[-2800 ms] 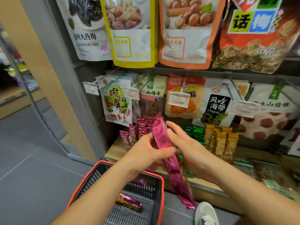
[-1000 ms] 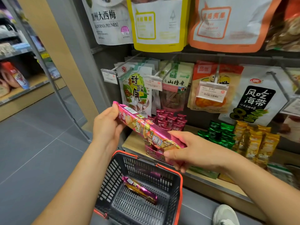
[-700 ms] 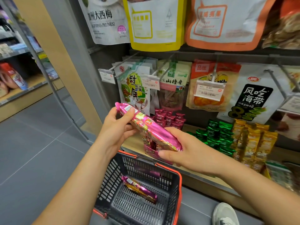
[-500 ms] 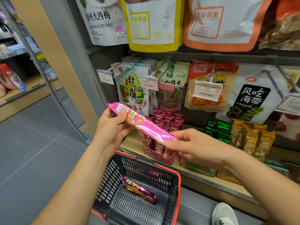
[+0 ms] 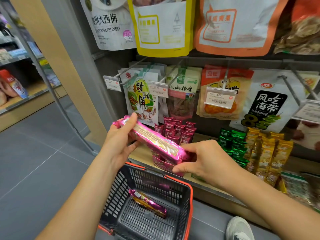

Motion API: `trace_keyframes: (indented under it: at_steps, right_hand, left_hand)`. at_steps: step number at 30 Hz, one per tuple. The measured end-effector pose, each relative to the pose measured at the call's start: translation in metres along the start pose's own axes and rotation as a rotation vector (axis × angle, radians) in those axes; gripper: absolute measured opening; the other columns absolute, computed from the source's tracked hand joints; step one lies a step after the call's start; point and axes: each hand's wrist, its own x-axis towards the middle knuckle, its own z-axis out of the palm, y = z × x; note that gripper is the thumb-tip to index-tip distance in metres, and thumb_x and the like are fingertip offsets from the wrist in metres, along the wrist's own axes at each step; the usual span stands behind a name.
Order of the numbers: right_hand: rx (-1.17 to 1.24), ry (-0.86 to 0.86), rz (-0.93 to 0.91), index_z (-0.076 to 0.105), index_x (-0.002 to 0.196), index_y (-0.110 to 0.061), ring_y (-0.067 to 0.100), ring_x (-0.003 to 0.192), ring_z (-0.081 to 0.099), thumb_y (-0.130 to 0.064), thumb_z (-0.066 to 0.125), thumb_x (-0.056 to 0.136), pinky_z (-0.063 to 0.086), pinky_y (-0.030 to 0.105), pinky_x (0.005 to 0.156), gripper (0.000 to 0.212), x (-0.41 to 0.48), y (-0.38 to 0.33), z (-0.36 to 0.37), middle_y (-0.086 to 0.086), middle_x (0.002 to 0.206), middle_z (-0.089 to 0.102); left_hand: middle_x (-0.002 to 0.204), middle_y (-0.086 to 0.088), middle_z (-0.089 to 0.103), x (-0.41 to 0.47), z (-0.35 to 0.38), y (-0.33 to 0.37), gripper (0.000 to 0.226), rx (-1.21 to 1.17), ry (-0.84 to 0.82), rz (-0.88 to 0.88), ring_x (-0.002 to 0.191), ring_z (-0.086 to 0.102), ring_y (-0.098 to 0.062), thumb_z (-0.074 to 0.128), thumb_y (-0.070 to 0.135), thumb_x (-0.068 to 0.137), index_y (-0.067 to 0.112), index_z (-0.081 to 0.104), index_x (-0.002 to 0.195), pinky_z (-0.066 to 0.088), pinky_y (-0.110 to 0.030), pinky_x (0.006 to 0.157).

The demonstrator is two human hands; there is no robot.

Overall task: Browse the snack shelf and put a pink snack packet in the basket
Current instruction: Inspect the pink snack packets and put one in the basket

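Two hands, left [image 5: 119, 144] and right [image 5: 206, 161], are clasped on the ends of a pink packet [image 5: 152, 141] held above the basket [image 5: 188, 205], where another packet [image 5: 147, 203] lies.

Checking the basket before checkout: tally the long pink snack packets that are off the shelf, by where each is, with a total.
Long pink foil snack packet held between the left hand and right hand: 1
Pink foil snack packet lying in the dark plastic basket with orange rim: 1
Total: 2
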Motion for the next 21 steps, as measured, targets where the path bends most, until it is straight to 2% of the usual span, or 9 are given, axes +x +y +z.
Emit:
trace_keyframes:
  at_steps: [3,5,7,9,11,13,16,19,21]
  right_hand:
    - [-0.013,0.062,-0.161,0.069,0.116,-0.024,0.01,0.088,0.064,-0.056,0.067,0.079,0.05,0.033,0.08,0.049,-0.004,-0.003,0.002,-0.006,0.095,0.072]
    - [-0.027,0.127,-0.219,0.065,0.125,-0.023,0.012,0.095,0.064,-0.057,0.058,0.081,0.05,0.031,0.084,0.056,-0.006,-0.006,0.003,-0.004,0.102,0.071]
    - [0.041,0.22,-0.235,0.063,0.128,-0.021,0.01,0.095,0.064,-0.052,0.056,0.083,0.049,0.024,0.084,0.055,-0.008,-0.007,0.004,-0.003,0.102,0.072]
    - [0.196,0.319,-0.186,0.065,0.127,-0.021,0.006,0.091,0.065,-0.042,0.063,0.083,0.051,0.024,0.085,0.049,-0.008,-0.009,0.008,-0.006,0.101,0.073]
    - [0.439,0.396,-0.064,0.07,0.118,-0.024,0.011,0.083,0.069,-0.033,0.074,0.077,0.057,0.035,0.082,0.042,-0.008,-0.011,0.01,-0.006,0.095,0.075]
    - [0.63,0.443,0.006,0.072,0.099,-0.03,0.019,0.067,0.071,-0.019,0.081,0.074,0.06,0.04,0.068,0.029,-0.005,-0.014,0.01,-0.003,0.081,0.075]
    - [0.77,0.481,0.033,0.066,0.084,-0.024,0.02,0.059,0.07,-0.006,0.08,0.073,0.059,0.03,0.057,0.026,-0.002,-0.015,0.008,-0.001,0.075,0.073]
    - [0.803,0.467,0.048,0.062,0.076,-0.021,0.021,0.058,0.07,-0.002,0.079,0.074,0.057,0.027,0.054,0.025,-0.002,-0.015,0.008,0.003,0.07,0.072]
    - [0.656,0.464,0.015,0.061,0.072,-0.021,0.019,0.06,0.068,-0.005,0.079,0.076,0.057,0.031,0.055,0.024,-0.003,-0.012,0.009,0.004,0.068,0.069]
  left_hand:
    - [0.064,-0.001,0.071,0.002,-0.002,-0.002,0.022,0.019,0.075,0.018,0.059,0.069,-0.012,0.075,0.023,0.08,0.015,0.057,0.089,0.054,-0.025,0.051]
    - [0.064,-0.002,0.072,0.003,-0.005,-0.001,0.021,-0.013,0.096,0.018,0.06,0.07,-0.014,0.074,0.019,0.083,0.014,0.055,0.089,0.055,-0.025,0.051]
    - [0.066,-0.003,0.072,0.004,-0.006,0.0,0.022,-0.045,0.101,0.009,0.062,0.071,-0.015,0.074,0.019,0.083,0.013,0.054,0.092,0.055,-0.027,0.052]
    - [0.068,-0.003,0.073,0.004,-0.006,-0.001,0.025,-0.073,0.106,0.0,0.064,0.072,-0.016,0.074,0.019,0.083,0.012,0.054,0.096,0.056,-0.028,0.054]
    - [0.069,-0.005,0.073,0.004,-0.006,-0.001,0.025,-0.102,0.114,-0.005,0.068,0.073,-0.018,0.075,0.019,0.082,0.011,0.055,0.095,0.057,-0.03,0.056]
    - [0.07,-0.006,0.074,0.004,-0.005,-0.001,0.022,-0.125,0.124,-0.008,0.07,0.073,-0.019,0.075,0.018,0.082,0.01,0.057,0.092,0.058,-0.031,0.057]
    - [0.071,-0.007,0.074,0.005,-0.004,-0.001,0.02,-0.146,0.131,-0.011,0.072,0.073,-0.019,0.074,0.017,0.084,0.01,0.057,0.092,0.058,-0.032,0.057]
    - [0.072,-0.006,0.074,0.006,-0.005,-0.001,0.022,-0.155,0.139,-0.019,0.074,0.074,-0.02,0.073,0.018,0.084,0.01,0.056,0.096,0.058,-0.032,0.057]
    - [0.074,-0.004,0.075,0.007,-0.006,-0.002,0.024,-0.143,0.114,-0.041,0.074,0.074,-0.019,0.073,0.021,0.084,0.012,0.056,0.098,0.058,-0.032,0.058]
